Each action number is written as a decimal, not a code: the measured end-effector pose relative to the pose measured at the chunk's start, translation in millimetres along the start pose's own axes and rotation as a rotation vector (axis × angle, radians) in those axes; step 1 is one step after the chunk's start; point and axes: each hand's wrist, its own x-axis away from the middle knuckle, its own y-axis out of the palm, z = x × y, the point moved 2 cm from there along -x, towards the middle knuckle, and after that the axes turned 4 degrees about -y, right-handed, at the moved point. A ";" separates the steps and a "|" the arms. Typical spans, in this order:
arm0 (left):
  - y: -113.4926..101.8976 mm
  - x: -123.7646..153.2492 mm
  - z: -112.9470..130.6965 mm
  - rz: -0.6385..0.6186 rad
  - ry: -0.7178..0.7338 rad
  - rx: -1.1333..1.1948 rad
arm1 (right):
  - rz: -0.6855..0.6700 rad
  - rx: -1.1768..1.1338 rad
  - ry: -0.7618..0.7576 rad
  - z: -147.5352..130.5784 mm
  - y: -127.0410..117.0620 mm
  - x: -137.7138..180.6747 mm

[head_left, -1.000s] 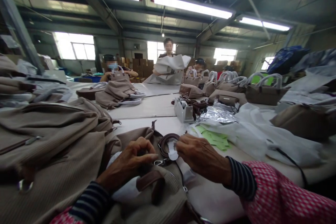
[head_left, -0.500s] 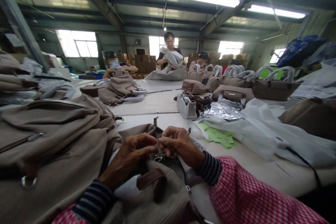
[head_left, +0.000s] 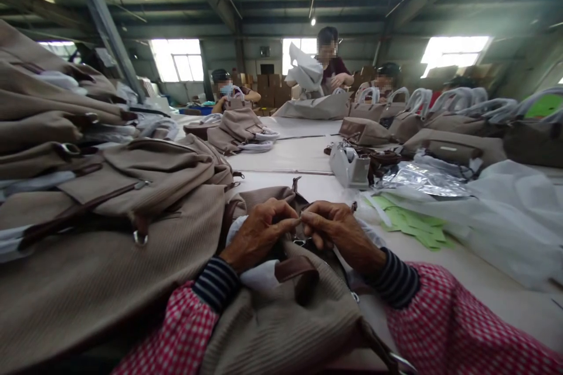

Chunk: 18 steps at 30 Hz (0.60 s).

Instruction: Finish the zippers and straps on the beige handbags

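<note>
Over a ribbed taupe handbag [head_left: 281,322] with brown trim, my two hands meet fingertip to fingertip. My left hand [head_left: 263,228] is closed in a pinch, thumb against forefinger. Opposite it, my right hand [head_left: 336,231] pinches in the same way. Whatever lies between the fingertips is too small to make out. Just below them shows a metal clip [head_left: 299,242] at the bag's opening. A brown leather strap loop [head_left: 299,275] and white wrapping [head_left: 259,276] lie on the bag's near side.
More taupe bags [head_left: 176,234] pile up on the left. A tape dispenser [head_left: 349,164], green paper tags [head_left: 411,220] and clear plastic film [head_left: 424,179] lie on the right of the white table [head_left: 303,155]. Wrapped-handle bags [head_left: 453,123] stand behind. A co-worker [head_left: 332,64] handles white sheeting across the table.
The view has swung left, so the scene sits further right. My hands stay together in a pinch above the handbag. The co-worker's white sheeting has shifted to one side.
</note>
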 end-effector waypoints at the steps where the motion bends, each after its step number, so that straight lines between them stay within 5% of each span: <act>1: 0.6 -0.2 -0.6 0.000 0.014 -0.046 | -0.002 0.014 0.007 -0.4 1.1 0.6; 18: 2.3 -3.8 -23.3 -0.140 0.006 -0.182 | -0.001 0.131 -0.039 5.7 2.8 -1.9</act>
